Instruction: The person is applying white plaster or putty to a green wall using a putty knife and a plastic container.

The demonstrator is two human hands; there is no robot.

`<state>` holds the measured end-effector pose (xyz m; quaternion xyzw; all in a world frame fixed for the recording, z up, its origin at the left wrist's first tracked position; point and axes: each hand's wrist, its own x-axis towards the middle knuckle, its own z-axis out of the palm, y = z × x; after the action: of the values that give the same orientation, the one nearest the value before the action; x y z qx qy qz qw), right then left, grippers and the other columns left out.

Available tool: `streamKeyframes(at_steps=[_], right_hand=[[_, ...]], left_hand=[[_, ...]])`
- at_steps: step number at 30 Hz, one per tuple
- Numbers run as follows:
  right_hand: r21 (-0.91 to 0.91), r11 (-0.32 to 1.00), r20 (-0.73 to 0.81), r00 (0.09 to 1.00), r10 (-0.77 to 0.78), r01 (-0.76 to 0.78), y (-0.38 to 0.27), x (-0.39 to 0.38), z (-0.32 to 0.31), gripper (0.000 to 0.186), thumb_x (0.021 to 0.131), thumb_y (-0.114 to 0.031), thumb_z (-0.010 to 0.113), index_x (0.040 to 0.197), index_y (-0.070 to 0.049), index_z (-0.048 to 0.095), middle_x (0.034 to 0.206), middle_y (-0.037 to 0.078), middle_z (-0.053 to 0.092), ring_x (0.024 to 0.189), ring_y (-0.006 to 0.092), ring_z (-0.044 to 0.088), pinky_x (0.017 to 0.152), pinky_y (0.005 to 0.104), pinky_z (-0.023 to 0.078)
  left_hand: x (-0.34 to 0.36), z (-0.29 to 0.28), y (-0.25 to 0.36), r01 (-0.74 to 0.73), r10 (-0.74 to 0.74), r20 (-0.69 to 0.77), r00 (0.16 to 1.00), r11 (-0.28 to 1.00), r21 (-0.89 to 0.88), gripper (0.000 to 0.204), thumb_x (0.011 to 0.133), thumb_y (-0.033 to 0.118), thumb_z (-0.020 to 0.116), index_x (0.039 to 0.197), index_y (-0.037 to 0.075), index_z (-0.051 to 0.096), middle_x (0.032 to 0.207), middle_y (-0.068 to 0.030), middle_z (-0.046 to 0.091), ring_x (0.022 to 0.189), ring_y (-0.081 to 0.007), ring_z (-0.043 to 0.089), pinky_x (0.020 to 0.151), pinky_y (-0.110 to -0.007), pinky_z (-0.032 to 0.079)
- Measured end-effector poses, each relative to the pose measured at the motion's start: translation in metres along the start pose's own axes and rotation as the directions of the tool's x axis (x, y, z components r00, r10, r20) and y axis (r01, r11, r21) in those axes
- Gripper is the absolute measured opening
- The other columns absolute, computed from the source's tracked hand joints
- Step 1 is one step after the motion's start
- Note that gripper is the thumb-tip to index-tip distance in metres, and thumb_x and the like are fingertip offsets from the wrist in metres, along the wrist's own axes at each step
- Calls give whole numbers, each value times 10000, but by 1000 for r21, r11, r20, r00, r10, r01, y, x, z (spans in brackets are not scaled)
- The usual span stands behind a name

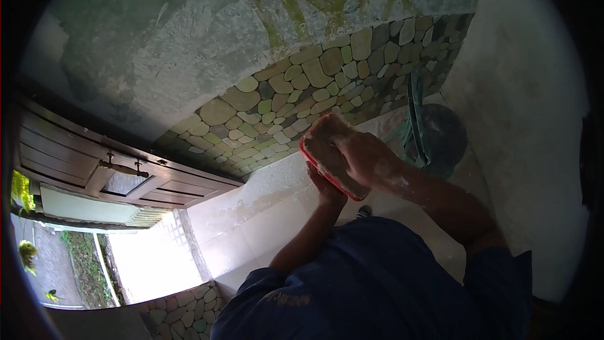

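In front of my chest is a tan, rectangular, block-like thing with a red edge (326, 152), held tilted and smeared with pale material. Whether it is a float or a shallow tray, I cannot tell. My left hand (326, 187) grips its near left edge from below. Over its upper face, my right hand (368, 158) is closed, with the fingertips partly hidden; pale smears mark that wrist.
A wall with a rounded-stone lower band (308, 82) runs ahead. At right, a dark round bucket (443, 135) stands on the tiled floor (264, 220), a dark green strip beside it. A brown wooden door (69, 151) stands ajar at left, beside a bright doorway.
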<state>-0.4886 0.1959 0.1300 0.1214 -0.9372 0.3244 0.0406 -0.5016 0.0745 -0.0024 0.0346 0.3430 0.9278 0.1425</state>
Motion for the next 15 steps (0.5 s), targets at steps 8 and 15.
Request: streamKeyframes(at_steps=[8, 15], right_hand=[[-14, 999, -65, 997, -50, 49, -1, -8, -3, 223, 836, -72, 600, 1029, 38, 590, 862, 232, 654, 824, 387, 651, 719, 463, 521], [-13, 1000, -119, 993, -23, 22, 8, -9, -2, 155, 877, -103, 563, 977, 4, 612, 813, 208, 656, 773, 384, 653, 676, 440, 517]], left_hand=[[-11, 10, -2, 54, -53, 12, 998, 994, -100, 709, 950, 647, 236, 1428, 131, 329, 1419, -63, 415, 1300, -243, 410, 1097, -384, 316], [1, -5, -9, 74, -41, 135, 990, 965, -252, 686, 959, 627, 263, 1430, 133, 320, 1417, -61, 414, 1305, -242, 404, 1101, -381, 310]])
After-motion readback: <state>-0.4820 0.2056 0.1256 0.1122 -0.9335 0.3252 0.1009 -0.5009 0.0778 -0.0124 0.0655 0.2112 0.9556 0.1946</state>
